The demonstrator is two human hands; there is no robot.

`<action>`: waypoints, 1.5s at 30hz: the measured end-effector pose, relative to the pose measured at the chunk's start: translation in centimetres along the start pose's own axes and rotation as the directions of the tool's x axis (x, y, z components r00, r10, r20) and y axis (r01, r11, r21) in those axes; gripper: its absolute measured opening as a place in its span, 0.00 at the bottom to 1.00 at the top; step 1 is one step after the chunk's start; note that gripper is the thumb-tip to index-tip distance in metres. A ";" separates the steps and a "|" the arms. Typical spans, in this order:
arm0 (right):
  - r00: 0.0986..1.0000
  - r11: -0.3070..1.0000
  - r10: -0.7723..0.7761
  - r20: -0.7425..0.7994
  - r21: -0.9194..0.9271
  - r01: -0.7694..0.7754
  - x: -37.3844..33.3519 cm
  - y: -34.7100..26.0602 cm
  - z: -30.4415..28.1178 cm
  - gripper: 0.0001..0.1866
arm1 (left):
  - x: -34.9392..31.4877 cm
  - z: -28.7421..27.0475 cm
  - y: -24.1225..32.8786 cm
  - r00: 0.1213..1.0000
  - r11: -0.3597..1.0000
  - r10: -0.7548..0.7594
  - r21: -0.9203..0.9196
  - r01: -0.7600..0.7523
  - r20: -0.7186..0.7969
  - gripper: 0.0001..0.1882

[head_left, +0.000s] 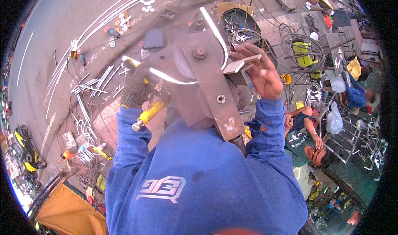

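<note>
A pale metal tube (215, 29), bent into a U, curves around the round die of a brown steel tube bender (206, 75). My left hand (136, 85), in a dark knit glove, is closed around the tube's left leg, where the tube passes out of sight. Just beside it, a yellow-handled rod (151, 113) slants down with a metal end. My bare right hand (265, 73) is on the bender's right side, its fingers curved and spread around a flat angled metal piece (241, 63). Whether the fingers touch that piece I cannot tell.
Long pale tubes (96, 21) and cut lengths (103, 80) lie on the floor to the left. A dark bin of metal parts (240, 25) stands beyond the bender, coiled cables (302, 42) to its right. A person in a green shirt (296, 146) sits close on my right.
</note>
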State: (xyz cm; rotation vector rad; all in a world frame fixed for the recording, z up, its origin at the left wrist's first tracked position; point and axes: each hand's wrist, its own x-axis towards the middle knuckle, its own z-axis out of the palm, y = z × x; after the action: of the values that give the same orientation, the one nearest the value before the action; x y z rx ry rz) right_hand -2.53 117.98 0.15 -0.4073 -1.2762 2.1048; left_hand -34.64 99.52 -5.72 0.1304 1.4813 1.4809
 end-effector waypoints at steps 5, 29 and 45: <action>0.998 0.567 -0.028 -0.053 -0.823 -0.028 -1.1 -0.9 3.4 0.36 | -0.2 -0.1 -0.5 0.988 0.992 0.112 0.036 -0.117 0.105 0.11; 0.895 0.520 -0.316 -0.315 -0.846 -0.114 -0.3 1.3 5.3 0.20 | -2.1 1.9 -1.5 0.983 0.883 0.162 0.433 -0.182 0.085 0.24; 0.889 0.544 -0.307 -0.339 -0.829 -0.128 -0.7 1.9 5.4 0.24 | -0.7 0.4 0.3 0.994 0.994 0.047 0.092 -0.057 0.101 0.24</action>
State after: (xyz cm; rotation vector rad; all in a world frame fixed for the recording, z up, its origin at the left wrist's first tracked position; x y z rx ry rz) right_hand -5.69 113.20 1.07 -1.1392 -1.8817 1.0261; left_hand -34.19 99.38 -5.05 0.2976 1.4777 1.4253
